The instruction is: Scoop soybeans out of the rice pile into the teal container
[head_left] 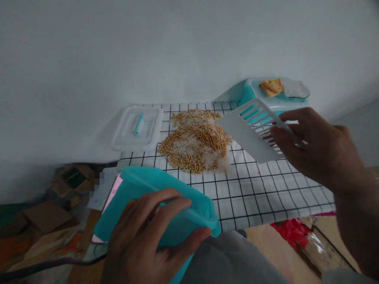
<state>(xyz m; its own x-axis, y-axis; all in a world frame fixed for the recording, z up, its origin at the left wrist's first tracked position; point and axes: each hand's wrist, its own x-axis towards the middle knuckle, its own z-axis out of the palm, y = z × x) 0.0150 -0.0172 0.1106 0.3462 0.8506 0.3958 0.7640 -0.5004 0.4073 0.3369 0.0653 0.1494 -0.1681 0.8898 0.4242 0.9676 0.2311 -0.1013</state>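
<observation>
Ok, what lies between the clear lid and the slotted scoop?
In the head view, a pile of tan beans and white grains, on the gridded cloth.

Slanted white slotted scoop (245,132) beside heaped beans and grains (195,142), tilted turquoise tub (174,182) nearer

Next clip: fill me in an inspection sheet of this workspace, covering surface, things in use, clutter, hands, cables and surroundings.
Surface: white cloth with a black grid, bearing a pile of yellowish beans and white grains.
Things in use: teal box, tilted; slotted scoop, its edge overlapping the pile in view, contact unclear.
Clutter: clear lid left of the pile; lidded box at back right, with a brown packet and a pale packet on top.
Hands: left hand grips the teal box by its rim; right hand holds the scoop.
Cables: dark cord at lower left; its ends are unclear.
Surroundings: pale wall behind; cardboard at lower left; red wrapper at lower right.
</observation>
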